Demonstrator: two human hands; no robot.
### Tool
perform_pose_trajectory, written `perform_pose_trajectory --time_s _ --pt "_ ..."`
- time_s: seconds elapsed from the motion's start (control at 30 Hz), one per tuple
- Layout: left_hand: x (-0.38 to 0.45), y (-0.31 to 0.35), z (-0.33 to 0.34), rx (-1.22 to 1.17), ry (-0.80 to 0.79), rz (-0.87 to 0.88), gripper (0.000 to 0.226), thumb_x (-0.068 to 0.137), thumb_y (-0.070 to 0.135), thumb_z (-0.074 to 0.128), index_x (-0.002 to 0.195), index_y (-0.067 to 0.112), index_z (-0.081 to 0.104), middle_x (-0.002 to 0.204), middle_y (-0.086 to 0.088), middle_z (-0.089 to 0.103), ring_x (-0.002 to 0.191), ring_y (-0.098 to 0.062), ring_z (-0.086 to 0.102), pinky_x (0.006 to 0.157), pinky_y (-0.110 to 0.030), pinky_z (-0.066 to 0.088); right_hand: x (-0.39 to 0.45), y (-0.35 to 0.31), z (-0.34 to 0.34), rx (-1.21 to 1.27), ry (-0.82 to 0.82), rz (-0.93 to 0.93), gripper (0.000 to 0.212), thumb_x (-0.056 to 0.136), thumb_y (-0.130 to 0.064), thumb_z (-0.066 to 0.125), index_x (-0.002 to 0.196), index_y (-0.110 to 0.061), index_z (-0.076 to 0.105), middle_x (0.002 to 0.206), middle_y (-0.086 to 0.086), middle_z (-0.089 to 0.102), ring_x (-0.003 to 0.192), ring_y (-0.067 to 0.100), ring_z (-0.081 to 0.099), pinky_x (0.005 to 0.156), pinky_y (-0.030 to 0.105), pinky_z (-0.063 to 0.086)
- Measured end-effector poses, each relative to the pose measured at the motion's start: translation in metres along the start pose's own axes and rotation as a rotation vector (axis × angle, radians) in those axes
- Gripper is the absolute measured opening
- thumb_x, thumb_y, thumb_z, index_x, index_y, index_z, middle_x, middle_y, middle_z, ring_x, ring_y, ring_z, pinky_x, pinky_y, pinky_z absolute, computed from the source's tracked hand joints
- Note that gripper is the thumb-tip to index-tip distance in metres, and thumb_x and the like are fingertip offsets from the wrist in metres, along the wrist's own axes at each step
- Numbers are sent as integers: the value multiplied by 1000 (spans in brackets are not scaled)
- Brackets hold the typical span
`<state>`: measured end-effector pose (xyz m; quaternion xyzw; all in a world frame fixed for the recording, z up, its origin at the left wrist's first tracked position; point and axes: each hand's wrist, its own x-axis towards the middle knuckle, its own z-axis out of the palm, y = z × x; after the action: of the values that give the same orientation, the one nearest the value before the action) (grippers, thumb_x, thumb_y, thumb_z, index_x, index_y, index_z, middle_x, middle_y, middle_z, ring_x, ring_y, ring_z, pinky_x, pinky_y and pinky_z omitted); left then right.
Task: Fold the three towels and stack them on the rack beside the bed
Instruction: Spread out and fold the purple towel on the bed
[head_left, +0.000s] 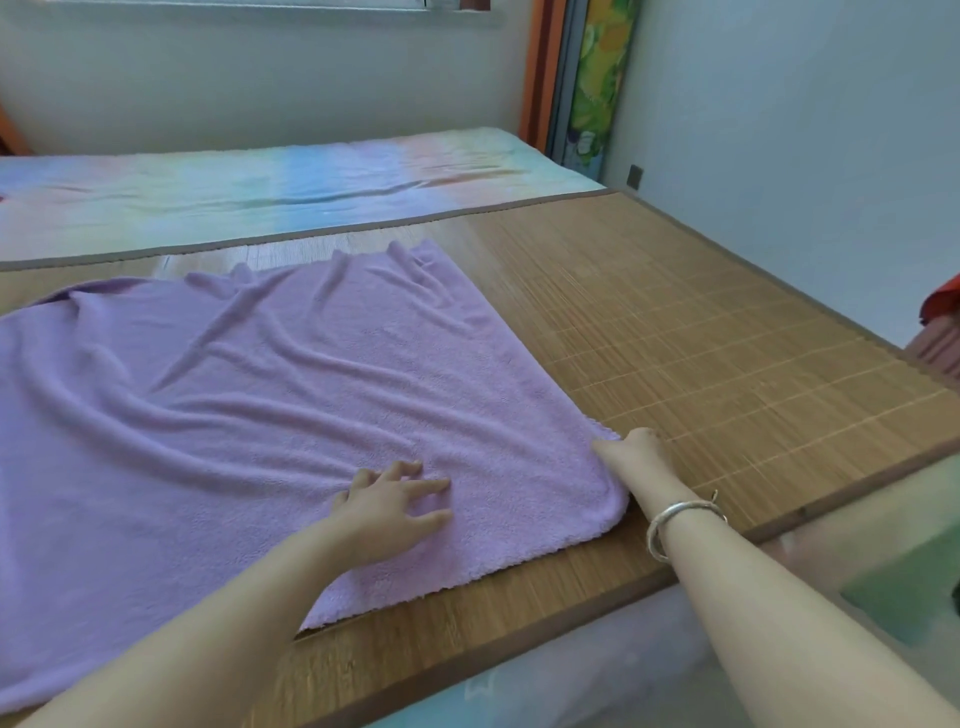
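I have the purple towel (249, 415) spread out on the bamboo mat (727, 338) of the bed, and it fills the left and middle part of the frame, with many soft wrinkles in it. My left hand (389, 504) lies flat on the towel in the lower middle of the frame; its grip is spread, the fingers apart and pressing the cloth down. My right hand (634, 457), with the silver bracelet (680, 525) on the wrist, is at the right edge of the towel, near its lower right corner. It seems to pinch this edge, but the fingers are hidden under the cloth and behind the hand, so I cannot tell this for sure. I think the task is only at its beginning: this towel is not yet folded, I am only flattening it. The other two towels and the rack I do not see in the frame. So all three folds and the stacking are still left, as far as I can judge.
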<state>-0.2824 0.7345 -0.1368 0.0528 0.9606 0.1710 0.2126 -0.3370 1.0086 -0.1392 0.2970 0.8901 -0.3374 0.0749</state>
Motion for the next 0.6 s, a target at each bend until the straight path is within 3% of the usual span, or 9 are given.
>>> perform_pose_trajectory --time_s 0.07,0.17,0.3,0.47,0.53,0.6 --pt "2 0 -3 -12 3 1 45 91 63 42 135 55 40 149 23 24 134 -18 20 112 -40 19 5 -2 -1 -89 -15 -23 44 83 -37 54 110 -3 59 119 19 62 112 38 55 92 38 45" --pt "7 -1 -7 -16 32 2 37 91 63 40 126 56 48 138 23 35 126 -18 29 112 -42 19 11 -5 0 -260 24 -73 43 85 -37 51 114 -7 60 126 18 57 121 38 47 96 37 39" --pt "19 2 -15 -22 113 4 22 93 58 41 109 51 54 111 17 47 115 -19 39 113 -48 15 17 -1 -4 -141 204 -176 30 92 -25 45 112 -3 50 117 21 60 107 38 57 77 37 40" --pt "42 13 -21 -15 174 -24 37 95 51 41 131 42 44 105 11 53 117 -21 42 111 -50 24 16 8 -4 -401 257 -144 34 91 -24 47 119 -5 43 117 15 60 108 33 59 74 34 38" --pt "53 19 -20 41 193 -28 41 95 50 41 136 41 42 110 8 51 119 -24 41 111 -47 25 17 9 2 -484 387 -345 28 86 -15 49 113 -8 45 113 12 57 105 33 57 80 37 41" --pt "64 22 -20 54 217 -23 44 95 50 42 138 42 41 128 5 45 122 -27 37 111 -43 26 19 3 14 -424 423 -678 28 80 -7 49 108 -9 52 109 11 56 103 33 54 89 41 38"
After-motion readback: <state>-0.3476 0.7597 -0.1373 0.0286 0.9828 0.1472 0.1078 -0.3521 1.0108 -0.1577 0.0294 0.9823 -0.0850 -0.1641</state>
